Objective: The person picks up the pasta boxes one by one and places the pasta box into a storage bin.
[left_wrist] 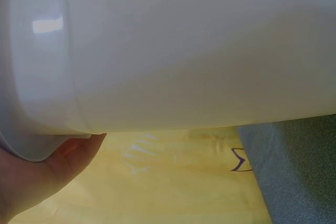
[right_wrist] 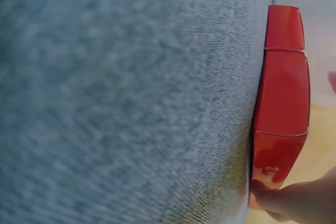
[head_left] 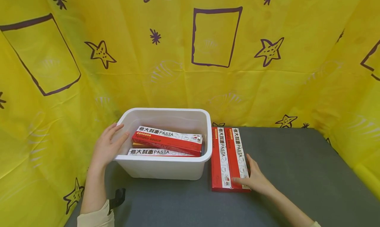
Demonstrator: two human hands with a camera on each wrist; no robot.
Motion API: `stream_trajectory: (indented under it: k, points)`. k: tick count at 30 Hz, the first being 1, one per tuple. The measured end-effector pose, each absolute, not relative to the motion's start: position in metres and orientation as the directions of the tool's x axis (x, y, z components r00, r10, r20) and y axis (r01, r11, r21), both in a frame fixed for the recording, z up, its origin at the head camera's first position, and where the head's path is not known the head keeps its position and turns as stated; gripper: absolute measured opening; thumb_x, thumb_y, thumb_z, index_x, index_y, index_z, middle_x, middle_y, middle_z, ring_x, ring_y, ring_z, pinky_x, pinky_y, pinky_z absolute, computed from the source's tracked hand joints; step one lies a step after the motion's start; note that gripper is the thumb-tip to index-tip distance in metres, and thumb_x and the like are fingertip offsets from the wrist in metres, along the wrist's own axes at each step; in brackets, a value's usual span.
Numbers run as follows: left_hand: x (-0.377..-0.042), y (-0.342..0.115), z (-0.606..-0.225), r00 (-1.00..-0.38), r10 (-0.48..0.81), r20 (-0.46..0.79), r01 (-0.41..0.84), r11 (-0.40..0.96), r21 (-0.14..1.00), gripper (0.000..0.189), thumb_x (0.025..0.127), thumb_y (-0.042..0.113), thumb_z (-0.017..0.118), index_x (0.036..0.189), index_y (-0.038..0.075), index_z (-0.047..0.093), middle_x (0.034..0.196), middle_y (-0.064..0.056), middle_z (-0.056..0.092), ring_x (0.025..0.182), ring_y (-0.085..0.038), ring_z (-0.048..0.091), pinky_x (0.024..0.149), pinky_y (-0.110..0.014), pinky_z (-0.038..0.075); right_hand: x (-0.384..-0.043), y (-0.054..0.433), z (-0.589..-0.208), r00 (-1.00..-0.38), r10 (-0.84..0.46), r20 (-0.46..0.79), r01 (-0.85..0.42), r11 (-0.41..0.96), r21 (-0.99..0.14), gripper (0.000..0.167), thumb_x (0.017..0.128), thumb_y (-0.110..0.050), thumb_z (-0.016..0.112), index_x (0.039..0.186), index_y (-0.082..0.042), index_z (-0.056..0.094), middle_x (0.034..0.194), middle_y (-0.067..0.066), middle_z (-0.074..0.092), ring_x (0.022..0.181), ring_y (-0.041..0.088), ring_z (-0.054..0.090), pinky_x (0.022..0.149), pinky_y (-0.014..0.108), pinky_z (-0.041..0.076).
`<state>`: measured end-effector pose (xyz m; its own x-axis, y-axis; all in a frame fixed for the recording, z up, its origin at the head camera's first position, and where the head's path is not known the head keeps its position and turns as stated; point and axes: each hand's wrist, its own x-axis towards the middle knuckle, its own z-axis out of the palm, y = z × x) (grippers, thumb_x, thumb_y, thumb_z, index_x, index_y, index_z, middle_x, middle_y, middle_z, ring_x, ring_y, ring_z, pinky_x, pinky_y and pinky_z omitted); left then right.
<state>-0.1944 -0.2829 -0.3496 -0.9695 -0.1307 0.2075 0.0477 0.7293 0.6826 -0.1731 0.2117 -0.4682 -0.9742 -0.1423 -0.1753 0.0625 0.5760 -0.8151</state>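
A white plastic bin [head_left: 160,167] stands at the left of the dark table. My left hand [head_left: 108,146] holds its left rim, with thumb and fingers over the edge; in the left wrist view, part of that hand [left_wrist: 63,169] is tucked under the lip. Inside the bin lie several pasta boxes, a red tomato sauce one [head_left: 166,141] on top. Two more red-and-white pasta boxes lie flat, side by side, right of the bin. At the right-hand pasta box [head_left: 236,154], my right hand [head_left: 256,179] has its fingers along the outer side and its thumb over the top.
Yellow patterned cloth [head_left: 178,85] hangs behind the table and at both sides. The grey table surface [head_left: 297,164] extends to the right of the boxes and in front of the bin. A black strap [head_left: 117,199] is on my left wrist.
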Motion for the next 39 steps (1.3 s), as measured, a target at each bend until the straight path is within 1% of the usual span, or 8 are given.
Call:
stream_trajectory:
  k: [3,9,17,22,27,32,36,39]
  points:
    - [-0.195,-0.283,-0.349,-0.971,-0.131,0.199,0.041,0.730,0.682,0.066,0.098,0.048,0.052,0.146,0.003,0.043,0.155,-0.023,0.026,0.137,-0.053,0.024,0.101,-0.075,0.020,-0.171,0.212,-0.470,-0.971,-0.150,-0.186,0.064,0.586,-0.808,0.124,0.069,-0.043,0.082,0.152,0.002,0.002,0.150,0.026,0.014,0.130,0.041,0.026,0.102,0.056,0.037]
    - [-0.195,-0.282,-0.349,-0.971,-0.130,0.201,0.042,0.733,0.679,0.066,0.098,0.047,0.052,0.145,0.002,0.044,0.155,-0.023,0.026,0.137,-0.053,0.024,0.100,-0.075,0.020,-0.170,0.213,-0.472,-0.968,-0.171,-0.185,0.049,0.592,-0.805,0.125,0.069,-0.043,0.082,0.152,0.003,0.000,0.150,0.027,0.012,0.131,0.042,0.024,0.103,0.059,0.034]
    - [-0.195,-0.282,-0.350,-0.971,-0.128,0.201,0.046,0.725,0.688,0.066,0.098,0.047,0.052,0.145,0.002,0.044,0.155,-0.024,0.026,0.137,-0.052,0.023,0.101,-0.075,0.019,-0.167,0.214,-0.474,-0.967,-0.212,-0.141,-0.010,0.586,-0.810,0.126,0.068,-0.038,0.083,0.150,0.008,0.000,0.151,0.029,0.010,0.133,0.044,0.021,0.105,0.061,0.029]
    - [-0.195,-0.282,-0.350,-0.973,-0.130,0.192,0.041,0.719,0.694,0.067,0.098,0.047,0.051,0.146,0.002,0.043,0.156,-0.024,0.025,0.137,-0.052,0.023,0.101,-0.075,0.019,-0.168,0.214,-0.475,-0.966,-0.229,-0.119,-0.038,0.582,-0.813,0.125,0.069,-0.035,0.083,0.149,0.011,0.000,0.150,0.031,0.011,0.133,0.044,0.022,0.105,0.060,0.029]
    - [-0.195,-0.282,-0.349,-0.970,-0.128,0.206,0.051,0.722,0.691,0.065,0.098,0.046,0.052,0.145,0.001,0.044,0.155,-0.025,0.026,0.137,-0.053,0.023,0.102,-0.075,0.019,-0.169,0.210,-0.475,-0.969,-0.226,-0.104,-0.051,0.591,-0.805,0.125,0.068,-0.036,0.083,0.149,0.011,0.001,0.149,0.030,0.015,0.130,0.041,0.027,0.102,0.054,0.034]
    - [-0.194,-0.282,-0.349,-0.967,-0.125,0.222,0.063,0.727,0.684,0.063,0.099,0.044,0.052,0.143,0.000,0.045,0.154,-0.025,0.028,0.136,-0.053,0.024,0.103,-0.073,0.019,-0.170,0.206,-0.475,-0.975,-0.206,-0.082,-0.064,0.613,-0.787,0.124,0.067,-0.036,0.084,0.149,0.011,0.004,0.143,0.028,0.027,0.123,0.035,0.036,0.095,0.045,0.039]
    - [-0.194,-0.282,-0.349,-0.967,-0.128,0.219,0.059,0.727,0.684,0.063,0.098,0.044,0.051,0.143,0.000,0.045,0.154,-0.025,0.028,0.136,-0.053,0.025,0.102,-0.074,0.019,-0.171,0.204,-0.476,-0.978,-0.205,-0.028,-0.105,0.606,-0.789,0.120,0.064,-0.034,0.085,0.147,0.010,0.011,0.133,0.024,0.038,0.117,0.032,0.040,0.090,0.042,0.041]
    - [-0.193,-0.282,-0.348,-0.968,-0.130,0.215,0.054,0.727,0.685,0.063,0.098,0.044,0.051,0.144,0.001,0.045,0.154,-0.025,0.028,0.136,-0.053,0.025,0.102,-0.074,0.020,-0.172,0.204,-0.476,-0.978,-0.208,-0.007,-0.123,0.603,-0.788,0.118,0.063,-0.033,0.085,0.147,0.010,0.013,0.130,0.023,0.040,0.116,0.031,0.041,0.089,0.042,0.042]
